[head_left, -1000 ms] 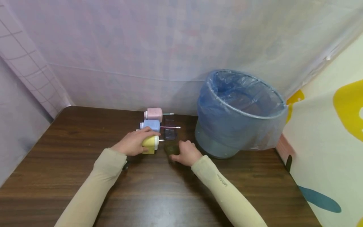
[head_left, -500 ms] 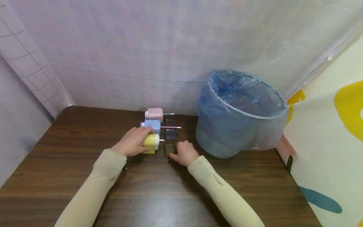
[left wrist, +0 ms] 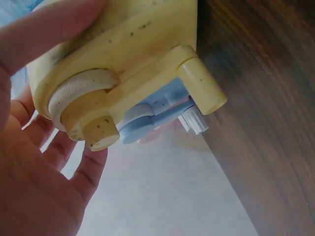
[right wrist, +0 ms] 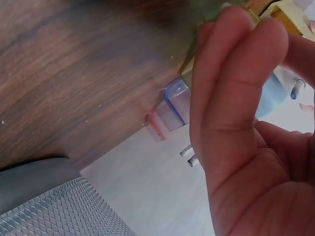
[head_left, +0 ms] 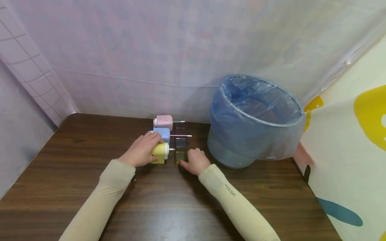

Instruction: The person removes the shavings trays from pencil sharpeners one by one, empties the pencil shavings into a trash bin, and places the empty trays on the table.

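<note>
My left hand (head_left: 140,150) grips a yellow crank pencil sharpener (head_left: 159,151). In the left wrist view, the sharpener's crank handle (left wrist: 202,84) and white ring (left wrist: 81,86) face the camera. A pencil end (head_left: 172,149) sticks out on the right. My right hand (head_left: 197,162) holds a yellow-tinted clear drawer (head_left: 181,155) by its near and right sides, curled fingers hiding part of it. Behind the yellow sharpener lie a blue sharpener (head_left: 163,133) with a red pencil (head_left: 180,135) and a pink sharpener (head_left: 164,122) with a teal pencil (head_left: 178,121).
Two more clear drawers, one bluish (head_left: 181,143) and one pinkish (head_left: 180,129), line up beyond the yellow-tinted one. A mesh bin (head_left: 229,154) lined with a blue plastic bag (head_left: 259,137) stands right of them. A curtain (head_left: 126,50) hangs behind the wooden table (head_left: 150,207).
The yellow-tinted drawer has turned straight and lined up against the bluish one. My right hand has shifted slightly left with it. My left hand stays on the yellow sharpener.
</note>
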A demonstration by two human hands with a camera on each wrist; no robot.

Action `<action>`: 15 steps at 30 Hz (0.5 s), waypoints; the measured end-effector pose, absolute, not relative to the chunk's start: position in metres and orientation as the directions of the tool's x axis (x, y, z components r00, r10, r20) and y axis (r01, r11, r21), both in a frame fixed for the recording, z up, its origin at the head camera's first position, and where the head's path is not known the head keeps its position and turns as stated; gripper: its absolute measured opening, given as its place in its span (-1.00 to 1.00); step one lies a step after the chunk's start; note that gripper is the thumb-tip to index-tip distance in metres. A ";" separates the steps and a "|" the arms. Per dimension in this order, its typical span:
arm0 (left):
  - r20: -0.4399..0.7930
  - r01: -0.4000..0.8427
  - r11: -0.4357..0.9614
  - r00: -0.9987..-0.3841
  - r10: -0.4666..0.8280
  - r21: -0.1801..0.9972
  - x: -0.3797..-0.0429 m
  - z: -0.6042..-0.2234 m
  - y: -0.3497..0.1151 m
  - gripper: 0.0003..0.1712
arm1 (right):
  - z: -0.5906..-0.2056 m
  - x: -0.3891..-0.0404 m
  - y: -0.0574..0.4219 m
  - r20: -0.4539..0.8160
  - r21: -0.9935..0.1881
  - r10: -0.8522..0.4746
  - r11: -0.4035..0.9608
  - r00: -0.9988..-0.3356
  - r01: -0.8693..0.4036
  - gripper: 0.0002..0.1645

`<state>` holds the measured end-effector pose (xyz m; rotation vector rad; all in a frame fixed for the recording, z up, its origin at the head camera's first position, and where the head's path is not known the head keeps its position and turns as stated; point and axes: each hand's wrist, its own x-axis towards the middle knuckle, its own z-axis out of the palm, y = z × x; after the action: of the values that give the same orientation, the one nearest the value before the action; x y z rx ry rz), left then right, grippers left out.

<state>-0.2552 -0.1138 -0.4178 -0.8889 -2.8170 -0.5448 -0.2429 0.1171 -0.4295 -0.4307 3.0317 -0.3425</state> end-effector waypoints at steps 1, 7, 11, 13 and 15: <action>0.235 0.576 0.762 -0.817 0.527 0.295 -0.255 -0.417 -0.114 -0.34 | -0.429 -0.243 0.117 -0.031 -0.225 -0.281 0.937 -0.959 -0.267 -0.48; 0.237 0.570 0.772 -0.821 0.520 0.281 -0.253 -0.416 -0.114 -0.32 | -0.429 -0.243 0.120 -0.035 -0.238 -0.268 0.938 -0.963 -0.253 -0.48; 0.253 0.567 0.775 -0.822 0.510 0.280 -0.251 -0.413 -0.112 -0.24 | -0.420 -0.242 0.124 0.022 -0.225 -0.253 0.942 -0.967 -0.251 -0.41; 0.262 0.554 0.781 -0.830 0.492 0.288 -0.249 -0.412 -0.111 -0.17 | -0.413 -0.242 0.127 0.062 -0.225 -0.244 0.941 -0.968 -0.251 -0.39; 0.275 0.534 0.790 -0.842 0.465 0.300 -0.248 -0.409 -0.111 -0.13 | -0.407 -0.242 0.129 0.107 -0.237 -0.244 0.935 -0.964 -0.263 -0.39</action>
<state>-0.2478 -0.1111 -0.4095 -0.7870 -2.7934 -0.5502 -0.2420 0.1293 -0.4066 -0.4148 3.1645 -0.4041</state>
